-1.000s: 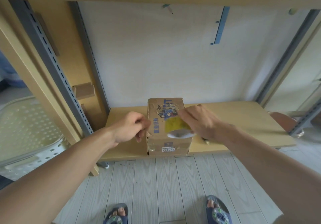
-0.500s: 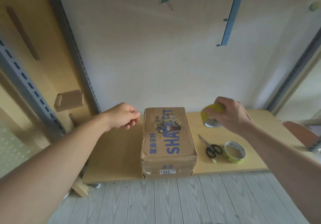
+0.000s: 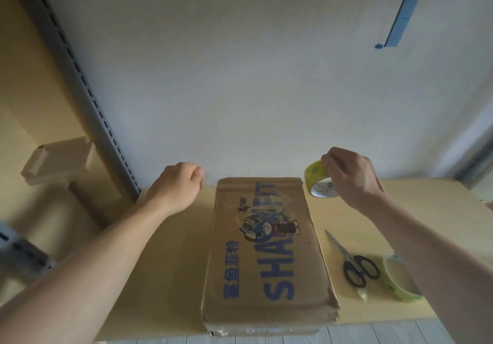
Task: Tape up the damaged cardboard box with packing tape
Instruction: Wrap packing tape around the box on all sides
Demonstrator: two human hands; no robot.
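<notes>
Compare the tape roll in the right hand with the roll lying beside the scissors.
The held roll is gripped in the right hand, up off the board; the resting roll lies on the board beside the scissors. The held roll tilts on edge; the resting roll lies flat, hole up. Both are yellowish with green print.

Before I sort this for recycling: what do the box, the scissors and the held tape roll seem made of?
Box: matte brown cardboard, blue print, crumpled near corner. Scissors: shiny metal blades; glossy black handles, probably plastic. Tape roll in the right hand: glossy, yellowish see-through film, likely plastic, on a white core.
</notes>
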